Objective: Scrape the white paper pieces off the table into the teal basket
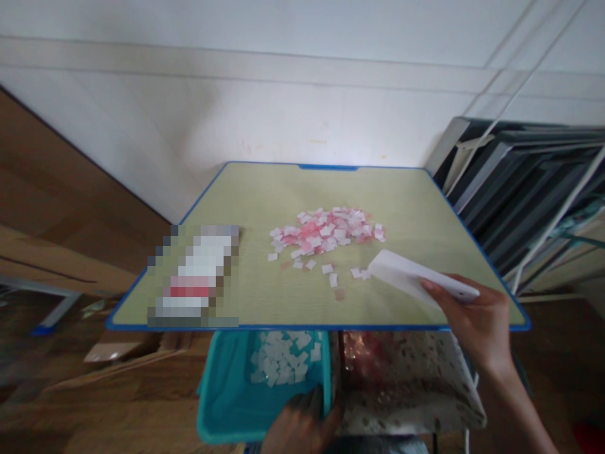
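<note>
My right hand (484, 321) is closed around one end of a flat white strip (406, 271) with a rounded far corner, possibly a plastic scraper. Its tip reaches down to a few white squares (357, 273) on the table. Beyond them lies a loose heap of small white and pink square pieces (326, 230). At the bottom, my left hand (300, 422) grips the right rim of a teal plastic tub (227, 410), which sits below the table's front edge. Several white squares (281, 362) lie inside the tub.
The pale green tabletop (255, 189) has a blue edge. A pixelated whitish item (201, 268) lies on its left. Right of the tub is a shiny, patterned surface (411, 391) with a reddish patch. Dark flat panels (534, 170) lean at right; brown cardboard (70, 189) stands at left.
</note>
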`<state>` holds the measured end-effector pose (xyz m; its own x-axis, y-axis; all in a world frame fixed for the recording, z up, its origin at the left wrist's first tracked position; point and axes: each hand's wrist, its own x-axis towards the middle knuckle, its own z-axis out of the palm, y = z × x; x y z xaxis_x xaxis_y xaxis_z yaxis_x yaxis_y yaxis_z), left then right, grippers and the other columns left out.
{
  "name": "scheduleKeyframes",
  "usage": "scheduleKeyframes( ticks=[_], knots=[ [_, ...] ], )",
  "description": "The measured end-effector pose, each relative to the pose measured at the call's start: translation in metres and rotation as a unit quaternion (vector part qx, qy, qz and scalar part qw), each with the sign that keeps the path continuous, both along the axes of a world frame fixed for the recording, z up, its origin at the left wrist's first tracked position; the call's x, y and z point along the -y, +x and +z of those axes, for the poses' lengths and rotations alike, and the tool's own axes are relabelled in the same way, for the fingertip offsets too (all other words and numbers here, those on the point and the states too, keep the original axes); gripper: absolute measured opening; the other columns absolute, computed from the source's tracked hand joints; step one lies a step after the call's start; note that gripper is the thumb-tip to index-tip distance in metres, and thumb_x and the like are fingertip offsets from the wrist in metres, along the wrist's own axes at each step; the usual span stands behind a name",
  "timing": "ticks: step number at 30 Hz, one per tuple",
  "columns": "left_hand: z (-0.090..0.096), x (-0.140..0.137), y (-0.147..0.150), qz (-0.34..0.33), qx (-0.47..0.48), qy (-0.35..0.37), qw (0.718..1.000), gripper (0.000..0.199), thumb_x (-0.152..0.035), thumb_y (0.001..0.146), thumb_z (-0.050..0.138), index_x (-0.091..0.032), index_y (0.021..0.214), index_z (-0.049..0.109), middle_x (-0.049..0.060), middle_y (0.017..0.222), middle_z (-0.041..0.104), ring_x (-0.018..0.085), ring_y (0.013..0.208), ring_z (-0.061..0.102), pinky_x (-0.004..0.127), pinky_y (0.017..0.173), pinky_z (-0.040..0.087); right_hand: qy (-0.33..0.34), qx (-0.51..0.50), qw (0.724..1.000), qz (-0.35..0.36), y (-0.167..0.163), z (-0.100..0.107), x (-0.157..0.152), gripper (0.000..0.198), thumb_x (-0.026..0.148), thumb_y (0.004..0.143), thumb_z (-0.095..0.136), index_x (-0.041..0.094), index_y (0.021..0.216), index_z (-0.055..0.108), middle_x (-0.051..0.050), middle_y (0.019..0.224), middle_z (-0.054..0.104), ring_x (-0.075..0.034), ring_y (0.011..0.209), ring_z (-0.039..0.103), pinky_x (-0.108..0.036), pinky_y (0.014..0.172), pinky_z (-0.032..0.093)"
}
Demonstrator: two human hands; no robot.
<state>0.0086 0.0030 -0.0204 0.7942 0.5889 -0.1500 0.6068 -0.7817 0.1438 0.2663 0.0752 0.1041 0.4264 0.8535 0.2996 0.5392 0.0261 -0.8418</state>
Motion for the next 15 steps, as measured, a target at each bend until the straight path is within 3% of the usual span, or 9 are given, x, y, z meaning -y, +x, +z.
scheduleKeyframes(
  ticks=[10, 15],
  knots=[
    [-0.0017, 0.0016, -0.0009, 0.012, 0.001, 0.0, 1.0, 0.049, -0.025, 0.074, 0.062, -0.022, 0.119, 0.043, 0.005, 0.081, 0.059, 0.02, 0.065, 0.054, 0.029, 0.055, 0.044, 0.038, -0.008, 0.996, -0.074, 0.0059, -0.0032, 0.007, 0.013, 0.028, 0.061, 0.068, 0.016, 0.068, 0.068, 0.0, 0.055, 0.065, -0.012, 0.046, 0.054, -0.021, 0.041, 0.042],
    [0.0005, 0.0007, -0.0013, 0.013, -0.011, -0.015, 1.0, 0.047, -0.024, 0.077, 0.059, -0.023, 0.121, 0.042, 0.006, 0.083, 0.06, 0.021, 0.069, 0.056, 0.03, 0.058, 0.045, -0.003, 0.002, 1.0, -0.013, 0.0039, 0.003, 0.0099, 0.012, 0.028, 0.062, 0.066, 0.016, 0.065, 0.068, -0.001, 0.055, 0.066, -0.014, 0.046, 0.055, -0.022, 0.041, 0.042]
  ],
)
